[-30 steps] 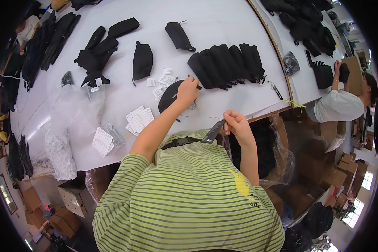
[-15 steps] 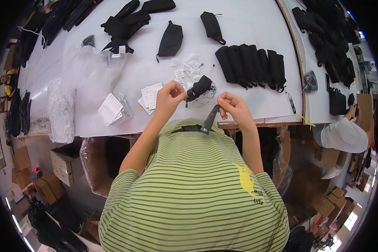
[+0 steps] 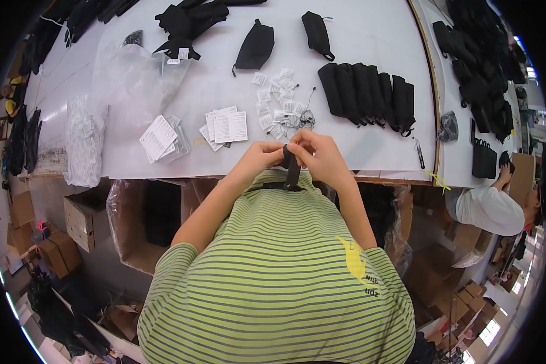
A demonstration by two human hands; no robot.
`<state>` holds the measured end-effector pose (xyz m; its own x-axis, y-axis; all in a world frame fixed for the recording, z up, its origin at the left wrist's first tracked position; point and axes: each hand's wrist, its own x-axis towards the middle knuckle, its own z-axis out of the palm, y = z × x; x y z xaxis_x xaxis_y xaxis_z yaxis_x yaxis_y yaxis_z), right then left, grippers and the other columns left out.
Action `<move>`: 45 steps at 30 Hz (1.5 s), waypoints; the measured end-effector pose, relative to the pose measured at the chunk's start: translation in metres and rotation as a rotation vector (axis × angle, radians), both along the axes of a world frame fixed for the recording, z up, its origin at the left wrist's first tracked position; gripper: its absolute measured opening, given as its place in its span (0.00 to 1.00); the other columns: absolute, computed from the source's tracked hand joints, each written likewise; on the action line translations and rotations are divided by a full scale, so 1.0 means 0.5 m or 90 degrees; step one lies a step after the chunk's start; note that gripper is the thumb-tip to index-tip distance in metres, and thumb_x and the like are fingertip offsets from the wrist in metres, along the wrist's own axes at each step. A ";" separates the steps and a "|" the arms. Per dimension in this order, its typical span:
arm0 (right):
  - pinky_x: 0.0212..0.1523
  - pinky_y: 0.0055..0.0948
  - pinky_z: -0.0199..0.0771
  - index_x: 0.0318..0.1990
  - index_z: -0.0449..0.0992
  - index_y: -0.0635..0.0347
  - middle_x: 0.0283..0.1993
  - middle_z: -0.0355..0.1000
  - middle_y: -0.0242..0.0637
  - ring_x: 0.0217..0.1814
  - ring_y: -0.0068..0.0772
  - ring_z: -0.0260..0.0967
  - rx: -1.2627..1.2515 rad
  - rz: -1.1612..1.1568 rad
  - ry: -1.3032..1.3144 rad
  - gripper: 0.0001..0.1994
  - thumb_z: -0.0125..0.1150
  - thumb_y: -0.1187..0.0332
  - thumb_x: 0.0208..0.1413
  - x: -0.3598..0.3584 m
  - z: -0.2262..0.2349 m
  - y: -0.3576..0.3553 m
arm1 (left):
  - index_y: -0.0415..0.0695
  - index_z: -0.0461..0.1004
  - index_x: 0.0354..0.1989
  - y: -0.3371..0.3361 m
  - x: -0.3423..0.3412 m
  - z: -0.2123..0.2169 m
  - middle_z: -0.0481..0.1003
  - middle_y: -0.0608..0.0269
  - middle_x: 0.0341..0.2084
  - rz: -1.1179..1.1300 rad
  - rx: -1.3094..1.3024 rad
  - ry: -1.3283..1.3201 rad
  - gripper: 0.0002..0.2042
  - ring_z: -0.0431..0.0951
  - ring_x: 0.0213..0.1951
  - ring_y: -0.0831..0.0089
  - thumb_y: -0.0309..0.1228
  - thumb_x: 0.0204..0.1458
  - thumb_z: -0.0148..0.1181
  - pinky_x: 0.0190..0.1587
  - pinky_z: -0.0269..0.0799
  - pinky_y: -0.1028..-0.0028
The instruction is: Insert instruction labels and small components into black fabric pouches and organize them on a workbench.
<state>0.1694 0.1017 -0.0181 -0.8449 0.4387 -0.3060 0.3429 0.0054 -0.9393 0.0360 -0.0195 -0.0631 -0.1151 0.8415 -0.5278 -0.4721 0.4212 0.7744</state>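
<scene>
- Both hands, left hand [image 3: 259, 156] and right hand [image 3: 319, 155], pinch a narrow black fabric strap [image 3: 292, 171] in a closed grip at the white worktop's [image 3: 358, 73] near edge.
- Small white paper tags [image 3: 279, 100] lie just beyond; a row of folded black pouches [image 3: 368, 97] sits to the right.

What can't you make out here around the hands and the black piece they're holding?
- Head view: most of the black strap is covered by the left hand and right hand, so its full shape is unclear.
- Print on the paper cards is too small to read.
- Small tags: their strings blur together.
- Clear plastic bags wash out against the white table.
- Box under the table: contents dark.
</scene>
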 end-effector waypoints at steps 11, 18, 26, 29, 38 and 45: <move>0.21 0.23 0.62 0.30 0.69 0.64 0.17 0.66 0.33 0.17 0.23 0.62 0.242 -0.010 -0.042 0.08 0.58 0.70 0.55 0.015 -0.023 -0.034 | 0.44 0.73 0.29 -0.030 -0.003 -0.032 0.63 0.78 0.17 0.031 -0.053 -0.277 0.11 0.55 0.18 0.88 0.38 0.56 0.57 0.23 0.52 0.84; 0.24 0.31 0.65 0.31 0.69 0.62 0.22 0.69 0.39 0.23 0.40 0.67 0.401 0.032 0.083 0.06 0.60 0.71 0.53 0.038 -0.029 -0.081 | 0.45 0.75 0.29 -0.042 -0.011 -0.035 0.64 0.78 0.18 0.001 -0.108 -0.271 0.08 0.56 0.17 0.89 0.36 0.55 0.58 0.21 0.53 0.84; 0.27 0.34 0.69 0.31 0.69 0.62 0.26 0.70 0.40 0.26 0.42 0.70 0.470 0.078 0.108 0.06 0.60 0.71 0.52 0.063 -0.031 -0.108 | 0.42 0.77 0.35 -0.060 -0.004 -0.020 0.66 0.77 0.17 -0.026 -0.109 -0.233 0.08 0.57 0.16 0.90 0.32 0.51 0.62 0.19 0.53 0.85; 0.27 0.34 0.69 0.31 0.70 0.62 0.26 0.71 0.40 0.26 0.42 0.70 0.472 0.075 0.110 0.06 0.60 0.71 0.52 0.068 -0.033 -0.113 | 0.42 0.78 0.35 -0.065 0.001 -0.023 0.66 0.77 0.17 -0.023 -0.102 -0.236 0.09 0.57 0.16 0.90 0.34 0.51 0.62 0.19 0.53 0.85; 0.27 0.31 0.70 0.31 0.70 0.61 0.25 0.69 0.37 0.27 0.38 0.69 0.481 0.150 0.129 0.07 0.61 0.70 0.50 0.085 -0.042 -0.136 | 0.41 0.78 0.33 -0.089 0.012 -0.026 0.68 0.74 0.16 -0.103 -0.140 -0.160 0.09 0.59 0.16 0.88 0.34 0.50 0.63 0.19 0.53 0.84; 0.26 0.30 0.68 0.30 0.68 0.60 0.25 0.68 0.36 0.26 0.36 0.68 0.478 0.216 0.147 0.07 0.61 0.70 0.50 0.083 -0.038 -0.151 | 0.40 0.79 0.33 -0.098 0.015 -0.016 0.71 0.73 0.17 -0.122 -0.115 -0.045 0.06 0.61 0.17 0.87 0.28 0.49 0.61 0.20 0.57 0.84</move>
